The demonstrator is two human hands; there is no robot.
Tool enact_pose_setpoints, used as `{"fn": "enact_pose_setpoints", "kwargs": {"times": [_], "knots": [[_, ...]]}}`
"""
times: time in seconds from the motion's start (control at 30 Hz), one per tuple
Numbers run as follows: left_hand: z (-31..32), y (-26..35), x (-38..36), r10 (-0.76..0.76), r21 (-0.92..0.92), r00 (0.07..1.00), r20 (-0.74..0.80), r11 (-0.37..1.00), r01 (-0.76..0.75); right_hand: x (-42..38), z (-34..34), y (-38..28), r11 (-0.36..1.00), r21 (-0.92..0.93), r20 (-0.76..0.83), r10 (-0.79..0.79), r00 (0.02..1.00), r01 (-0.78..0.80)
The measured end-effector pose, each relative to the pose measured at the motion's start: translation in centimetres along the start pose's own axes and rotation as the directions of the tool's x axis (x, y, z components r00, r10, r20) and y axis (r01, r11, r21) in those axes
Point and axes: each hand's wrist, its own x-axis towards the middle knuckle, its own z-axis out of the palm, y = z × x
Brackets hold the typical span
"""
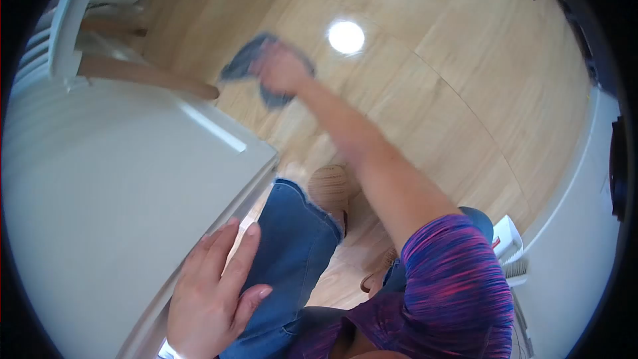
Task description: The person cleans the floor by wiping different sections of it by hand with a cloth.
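My right hand [282, 70] is stretched far forward over the wooden floor, its fingers closed on a grey-blue cloth [246, 60]. Hand and cloth are both smeared by motion, and the cloth hangs out on either side of the fingers. My left hand [211, 286] lies with outstretched fingers along the edge of a large white panel [126, 179], holding nothing. Below that edge, my jeans-clad knee is close beside the left fingertips.
Light wood-look floor [432, 93] stretches ahead, with a bright light reflection on it. Wooden legs [146, 76] and a white slatted part [40, 53] stand at the upper left. White brushes [512, 249] are at the right, beside a pale cabinet [585, 186].
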Motion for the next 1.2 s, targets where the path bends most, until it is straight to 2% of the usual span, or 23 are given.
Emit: {"fn": "enact_pose_setpoints", "kwargs": {"times": [0.03,0.07,0.13,0.2,0.23,0.3,0.37,0.4,0.43,0.47,0.5,0.53,0.57,0.67,0.73,0.77,0.8,0.9,0.97,1.03,1.07,1.1,1.2], "knots": [[0.0,0.0,0.0,0.01,0.027,1.0,0.013,1.0,-0.01,-0.2,-1.9,5.3,0.985,-0.131,-0.142,0.094,0.985,-0.112],[0.1,0.1,0.0,0.005,0.009,0.999,0.04,1.0,-0.006,-1.3,-5.6,10.8,0.968,-0.138,-0.053,0.202,0.978,-0.208],[0.0,0.5,0.0,-0.011,-0.024,0.996,0.094,1.0,0.014,-7.3,-12.2,21.0,0.908,-0.222,-0.201,0.315,0.928,-0.356],[-0.3,1.0,0.4,-0.016,-0.052,0.996,0.087,0.998,0.021,-17.8,-18.7,25.2,0.597,-0.494,-0.26,0.593,0.762,-0.632],[-0.4,1.4,0.5,-0.014,-0.068,0.996,0.083,0.998,0.02,-23.8,-21.7,26.0,0.448,-0.533,-0.255,0.724,0.641,-0.718],[-0.8,2.6,0.9,-0.026,-0.07,0.999,0.041,0.997,0.029,-35.8,-24.1,25.6,0.164,-0.43,-0.493,0.781,0.384,-0.888],[-0.9,4.2,1.9,0.058,-0.062,0.998,0.036,0.996,-0.056,-41.6,-26.0,20.1,0.143,-0.493,-0.461,0.793,0.397,-0.858],[-0.9,4.9,2.3,0.106,-0.058,0.994,0.023,0.993,-0.105,-41.4,-26.1,16.0,0.16,-0.563,-0.35,0.843,0.409,-0.811],[-0.9,6.1,2.7,0.143,-0.054,0.99,0.004,0.988,-0.143,-41.4,-25.7,11.4,0.326,-0.597,-0.235,0.803,0.548,-0.733],[-1.2,7.9,3.1,0.147,-0.087,0.989,0.035,0.986,-0.143,-40.7,-25.0,6.7,0.457,-0.426,-0.137,0.821,0.555,-0.781],[-1.2,9.5,3.5,0.181,-0.087,0.982,0.046,0.98,-0.177,-38.1,-26.1,2.4,0.551,-0.653,0.298,0.818,0.492,-0.52],[-1.1,10.6,3.9,0.208,-0.083,0.976,0.058,0.976,-0.203,-42.5,-25.0,0.6,0.788,-0.346,0.288,0.606,0.741,-0.51],[-1.1,11.7,4.1,0.232,-0.075,0.97,0.079,0.971,-0.226,-47.4,-24.0,-1.5,0.93,-0.02,0.151,0.365,0.919,-0.366],[-0.4,13.5,5.6,0.225,-0.06,0.966,0.124,0.974,-0.219,-53.7,-30.7,-3.2,0.649,-0.233,0.431,0.737,0.521,-0.724],[-0.2,14.4,6.6,0.16,-0.055,0.972,0.173,0.987,-0.153,-59.5,-32.4,-1.0,0.245,-0.428,0.01,0.964,0.266,-0.87],[-0.6,15.0,7.0,0.121,-0.044,0.975,0.188,0.992,-0.115,-62.0,-32.6,0.5,0.141,-0.327,-0.234,0.946,0.224,-0.934],[-1.0,15.7,7.6,0.139,0.015,0.97,0.198,0.989,-0.144,-62.7,-33.1,2.0,0.076,-0.289,-0.299,0.94,0.166,-0.954],[-1.2,18.2,8.6,0.245,-0.026,0.961,0.132,0.97,-0.244,-60.8,-31.7,0.5,-0.032,-0.36,-0.288,0.954,0.079,-0.933],[-0.6,22.1,7.8,0.215,0.039,0.972,0.095,0.975,-0.219,-58.6,-31.4,-6.7,0.128,-0.283,-0.048,0.988,0.147,-0.95],[-0.7,24.4,6.6,0.246,0.219,0.967,0.07,0.942,-0.256,-59.2,-30.6,-14.3,0.326,-0.091,0.137,0.94,0.312,-0.941],[-1.2,25.1,5.8,0.259,0.209,0.963,0.077,0.94,-0.269,-60.5,-30.0,-16.9,0.308,-0.054,0.188,0.937,0.293,-0.95],[-1.9,25.5,5.1,0.271,0.2,0.959,0.086,0.938,-0.283,-60.6,-30.8,-17.7,0.287,-0.018,0.241,0.931,0.275,-0.958],[-2.7,25.7,5.4,0.241,0.12,0.962,0.128,0.959,-0.256,-61.9,-31.8,-12.9,0.279,-0.175,0.183,0.951,0.247,-0.944]]}}
